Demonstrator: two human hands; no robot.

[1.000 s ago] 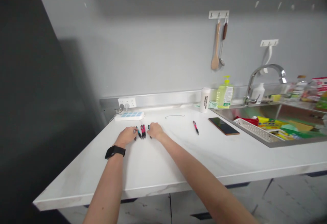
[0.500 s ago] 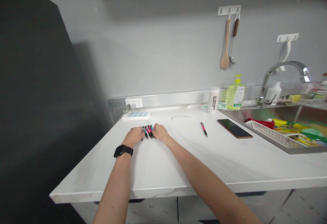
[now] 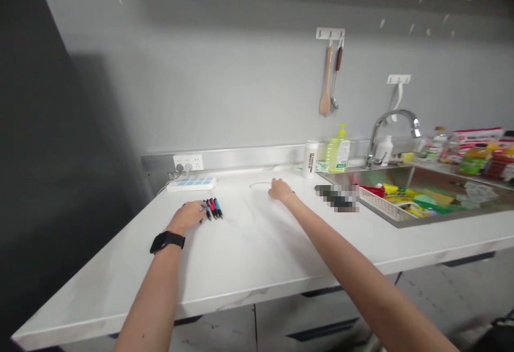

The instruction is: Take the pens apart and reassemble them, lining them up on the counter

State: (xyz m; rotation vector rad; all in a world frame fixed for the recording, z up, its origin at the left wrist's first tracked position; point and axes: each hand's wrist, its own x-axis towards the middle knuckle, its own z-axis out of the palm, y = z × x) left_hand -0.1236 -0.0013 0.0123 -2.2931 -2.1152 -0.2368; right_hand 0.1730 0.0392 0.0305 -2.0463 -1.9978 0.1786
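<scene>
Several pens (image 3: pixel 212 208) with black grips and pink or blue-green barrels lie side by side on the white counter. My left hand (image 3: pixel 188 216), a black watch (image 3: pixel 167 240) at its wrist, presses against the left end of the row. Its fingers are curled on the outermost pen, mostly covered by them. Further right, my right hand (image 3: pixel 280 189) is closed low over the counter where a single pen lay. That pen is hidden in the hand, apart from a small dark bit at the hand's edge. A thin string (image 3: pixel 259 184) lies just left of the right hand.
A power strip (image 3: pixel 191 183) lies behind the pens, near a wall socket (image 3: pixel 188 162). To the right stand a white canister (image 3: pixel 310 159) and a yellow-green soap bottle (image 3: pixel 338 150). A blurred-out dark object (image 3: pixel 338 198) lies beside the sink (image 3: pixel 395 222).
My right hand has left the right end of the row and moved right, over the single pen. My left hand stays at the row. The view has turned right.
</scene>
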